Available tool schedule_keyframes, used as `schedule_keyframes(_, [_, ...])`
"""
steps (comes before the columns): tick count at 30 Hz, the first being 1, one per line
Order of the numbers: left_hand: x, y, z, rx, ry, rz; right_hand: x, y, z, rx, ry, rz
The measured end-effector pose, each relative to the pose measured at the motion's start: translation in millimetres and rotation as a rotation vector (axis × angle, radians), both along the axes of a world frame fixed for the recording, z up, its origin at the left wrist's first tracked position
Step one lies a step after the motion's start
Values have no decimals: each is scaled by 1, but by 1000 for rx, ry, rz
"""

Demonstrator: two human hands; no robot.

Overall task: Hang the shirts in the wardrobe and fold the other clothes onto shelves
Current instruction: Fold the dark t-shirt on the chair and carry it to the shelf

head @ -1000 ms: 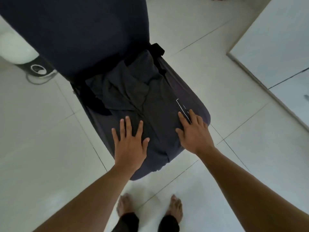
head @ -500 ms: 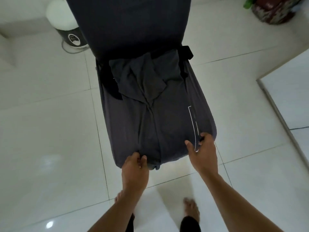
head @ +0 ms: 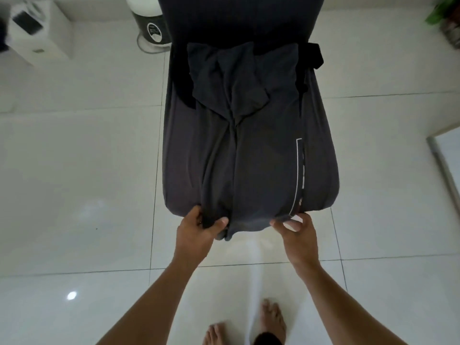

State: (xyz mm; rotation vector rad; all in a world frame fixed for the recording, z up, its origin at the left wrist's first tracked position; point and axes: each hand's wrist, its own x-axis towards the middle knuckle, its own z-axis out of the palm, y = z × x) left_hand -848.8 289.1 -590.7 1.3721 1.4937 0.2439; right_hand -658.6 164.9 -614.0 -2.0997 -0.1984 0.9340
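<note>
A dark grey shirt point(head: 249, 150) lies flat on the seat of a dark-covered chair point(head: 321, 170), collar toward the backrest, with a thin white line print near its right side. Its bottom hem hangs slightly over the seat's front edge. My left hand point(head: 199, 227) pinches the hem at its left corner, thumb on top. My right hand point(head: 296, 227) pinches the hem at the right corner, just below the white line.
The chair stands on a glossy white tiled floor point(head: 74, 195). A round white-and-dark appliance point(head: 149, 26) and a white box point(head: 37, 31) sit behind at the left. A potted plant point(head: 445, 23) is at the far right; a white panel edge point(head: 443, 165) is on the right. My bare feet point(head: 249, 327) are below.
My hands slid from lying flat on the shirt's lower part down to its hem and took hold of both corners. The view has shifted to face the chair squarely.
</note>
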Motion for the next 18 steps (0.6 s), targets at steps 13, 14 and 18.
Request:
schedule_keyframes(13, [-29,-21,-40,33,-79,-26,-7,-30,-43,9,164,115])
schedule_keyframes(14, [-29,-28,-42,-3,-58,-74,-8,-34,-43,13,179,99])
schedule_keyframes(18, [-41,-44,-65,-262,111,-262,-12,-50,-43,4,242,201])
